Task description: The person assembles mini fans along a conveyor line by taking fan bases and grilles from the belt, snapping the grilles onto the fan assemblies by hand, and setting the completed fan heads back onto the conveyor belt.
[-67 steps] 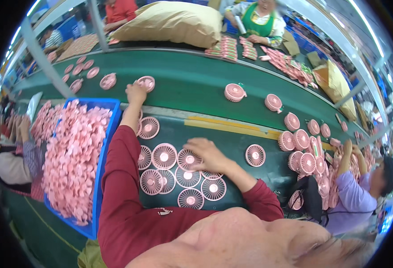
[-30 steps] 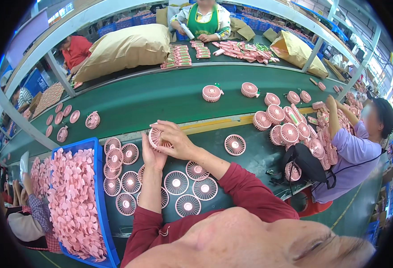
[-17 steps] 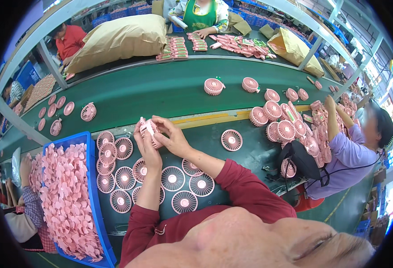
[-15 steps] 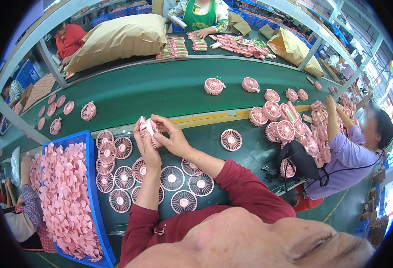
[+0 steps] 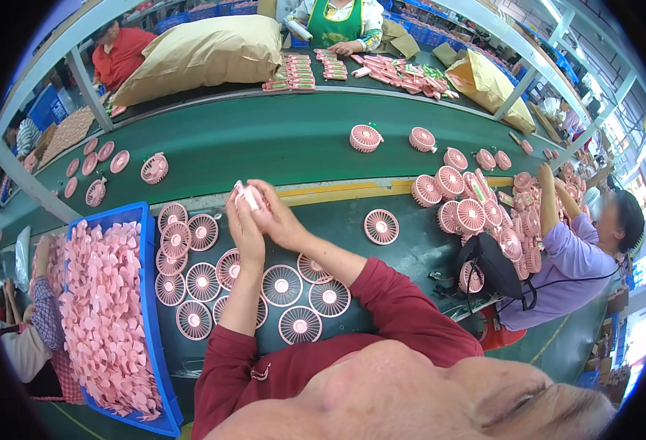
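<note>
- At the far left, a co-worker's checked sleeve (image 5: 47,315) shows beside a blue bin (image 5: 151,293) heaped with pink blade pieces (image 5: 106,308); the bin runs along the tabletop's left edge.
- Beyond the bin, flat pink discs (image 5: 119,161) and two pink housings (image 5: 155,169) lie on the left part of the green belt (image 5: 286,139).
- On the left half of the tabletop (image 5: 359,286), round pink grilles (image 5: 193,320) lie flat, some overlapping, spread from the far edge toward the near edge.
- Over the tabletop's far edge, the left hand (image 5: 243,229) cups a pink fan part (image 5: 248,196), fingers bent around its left side.
- The right hand (image 5: 280,220) wraps the same part from the right, both hands pressed together on it; they hide most of it, so exact fingertip contact cannot be told.
- Right of the hands, a single grille (image 5: 381,226) lies near the tabletop's far edge.
- Toward the tabletop's right edge, pink fans (image 5: 471,215) are piled behind a black bag (image 5: 495,264).
- At the far right, a co-worker in purple (image 5: 579,271) has both forearms raised beside the pile.
</note>
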`<act>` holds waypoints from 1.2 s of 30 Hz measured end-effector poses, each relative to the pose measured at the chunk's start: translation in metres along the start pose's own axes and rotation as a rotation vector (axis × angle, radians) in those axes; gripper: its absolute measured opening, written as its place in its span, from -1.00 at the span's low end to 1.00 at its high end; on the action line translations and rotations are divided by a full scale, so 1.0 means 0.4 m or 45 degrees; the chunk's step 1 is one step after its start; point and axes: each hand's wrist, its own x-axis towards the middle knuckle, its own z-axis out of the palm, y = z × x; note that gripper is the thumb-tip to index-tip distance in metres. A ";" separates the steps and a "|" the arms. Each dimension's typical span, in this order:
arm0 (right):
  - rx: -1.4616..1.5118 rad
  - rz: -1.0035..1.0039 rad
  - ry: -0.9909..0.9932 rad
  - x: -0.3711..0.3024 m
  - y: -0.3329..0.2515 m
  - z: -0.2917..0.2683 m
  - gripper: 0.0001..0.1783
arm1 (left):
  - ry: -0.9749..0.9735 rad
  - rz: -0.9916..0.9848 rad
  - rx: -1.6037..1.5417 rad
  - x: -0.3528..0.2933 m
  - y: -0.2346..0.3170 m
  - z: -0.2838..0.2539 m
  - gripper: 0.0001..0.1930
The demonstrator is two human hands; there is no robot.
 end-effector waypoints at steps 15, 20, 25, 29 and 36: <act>-1.374 0.139 0.329 -0.200 0.048 -0.451 -0.27 | -0.116 0.247 1.565 0.462 -0.151 -0.335 -0.46; -1.551 0.287 0.194 -0.370 0.014 -0.410 -0.22 | 0.075 -0.043 1.994 0.573 -0.197 -0.412 -0.54; -1.418 0.180 0.302 -0.334 0.025 -0.373 -0.28 | -0.055 0.170 1.852 0.582 -0.236 -0.418 -0.55; -1.059 0.107 0.415 -0.323 0.048 -0.396 -0.36 | -0.276 0.356 1.596 0.535 -0.208 -0.353 -0.64; -0.305 0.292 0.767 -0.364 0.029 -0.516 -0.58 | -0.186 0.564 1.348 0.462 -0.180 -0.232 -0.78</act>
